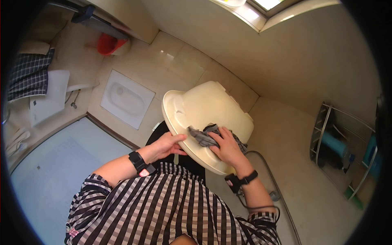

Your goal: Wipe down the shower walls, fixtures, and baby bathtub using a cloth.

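Observation:
A cream plastic tub [211,107] with a wide rolled rim is tilted on its side before me, its outer wall and underside towards me. My left hand [167,145] grips the rim, thumb on the near face and fingers behind the edge. Under my right hand [226,147] is a crumpled dark grey patterned cloth [203,137], pressed against the tub's outer wall close to the rim. The inside of the tub is turned away and hidden.
A white squat toilet [127,99] is set in the tiled floor beyond the tub. A red bucket [107,44] stands farther back. At right are a metal wall rack [324,134] with bottles and a shower hose [275,180]. A glass panel [67,156] fills the lower left.

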{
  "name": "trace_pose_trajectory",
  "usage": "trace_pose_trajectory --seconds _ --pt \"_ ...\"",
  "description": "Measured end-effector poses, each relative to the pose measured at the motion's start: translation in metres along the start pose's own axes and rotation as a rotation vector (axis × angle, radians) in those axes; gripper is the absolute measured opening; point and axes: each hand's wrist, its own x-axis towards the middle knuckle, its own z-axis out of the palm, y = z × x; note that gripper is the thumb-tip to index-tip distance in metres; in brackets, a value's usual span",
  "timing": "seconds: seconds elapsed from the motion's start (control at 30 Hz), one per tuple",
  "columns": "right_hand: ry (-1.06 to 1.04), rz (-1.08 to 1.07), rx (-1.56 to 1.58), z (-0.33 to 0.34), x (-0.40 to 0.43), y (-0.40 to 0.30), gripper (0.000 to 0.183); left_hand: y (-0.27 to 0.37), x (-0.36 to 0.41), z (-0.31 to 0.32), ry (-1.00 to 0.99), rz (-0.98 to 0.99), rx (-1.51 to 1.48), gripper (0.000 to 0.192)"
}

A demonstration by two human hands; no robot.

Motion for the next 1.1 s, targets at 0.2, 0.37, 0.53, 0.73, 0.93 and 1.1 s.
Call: trace_pose_trajectory --seconds 0.2,0.37,0.53,0.73,0.93,1.1 --pt "0.104 -0.223 -0.577 0.024 0.051 0.024 0.066 -0.009 0.001 -0.002 0.022 0.031 -0.067 0.054" --pt "0.101 -0.292 -0.611 0.021 0.13 0.008 0.055 -0.025 -0.003 0.0 -0.021 -0.028 -0.068 0.062" --pt "-0.185 -0.186 -0.568 0.007 0.15 0.023 0.041 -0.034 0.004 -0.006 0.003 -0.1 -0.294 0.057" --pt "-0.259 -0.032 -0.41 -0.043 0.113 0.017 0.034 -0.004 0.04 -0.033 0.058 0.042 -0.307 0.043" --pt "0.282 0.408 0.538 -0.122 0.043 0.024 0.031 0.013 0.055 0.031 -0.014 0.01 -0.199 0.039" --pt "0.856 0.159 0.646 -0.139 -0.034 -0.049 0.036 0.045 0.081 0.059 -0.004 0.052 -0.234 0.041"
